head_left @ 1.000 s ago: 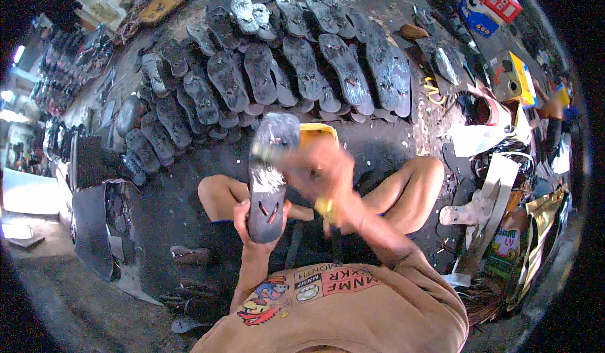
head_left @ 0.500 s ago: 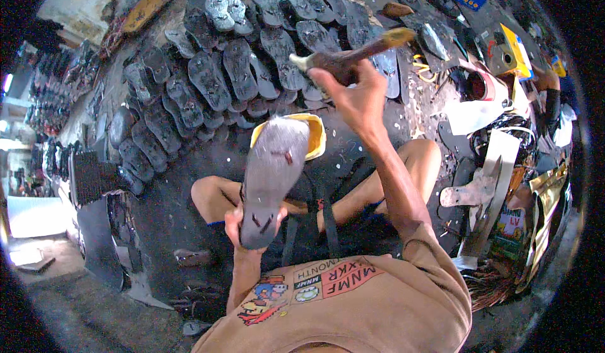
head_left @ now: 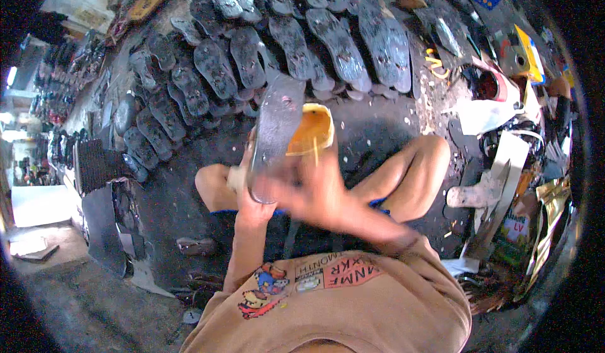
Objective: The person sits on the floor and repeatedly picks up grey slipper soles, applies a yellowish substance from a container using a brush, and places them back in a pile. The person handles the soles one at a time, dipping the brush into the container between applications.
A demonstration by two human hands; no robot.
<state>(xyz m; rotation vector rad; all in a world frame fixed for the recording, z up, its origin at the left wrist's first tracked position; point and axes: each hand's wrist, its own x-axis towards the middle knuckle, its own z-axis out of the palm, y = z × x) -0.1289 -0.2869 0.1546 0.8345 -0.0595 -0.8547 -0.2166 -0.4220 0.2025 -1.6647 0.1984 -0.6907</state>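
Note:
A dark grey sandal sole [head_left: 280,117] stands tilted in front of me. My left hand [head_left: 251,205] grips its near end from below. Across the sole's lower part lies my right hand [head_left: 309,189], smeared by motion. Its fingers look closed around a dark shape, seemingly the wooden-handled brush, mostly hidden by the hand. Just beyond the right hand, a tub with a yellow-coated inside [head_left: 315,132] sits partly behind the sole.
Rows of dark sandal soles [head_left: 249,57] cover the ground ahead. On the right lie a white sheet [head_left: 485,115], a pale sole-shaped piece [head_left: 476,195] and a yellow box [head_left: 529,54]. A ridged black sheet [head_left: 99,164] stands at left.
My right hand has come down and left from above the soles to the held sole. The sole has risen a little, with its far end now over the rows.

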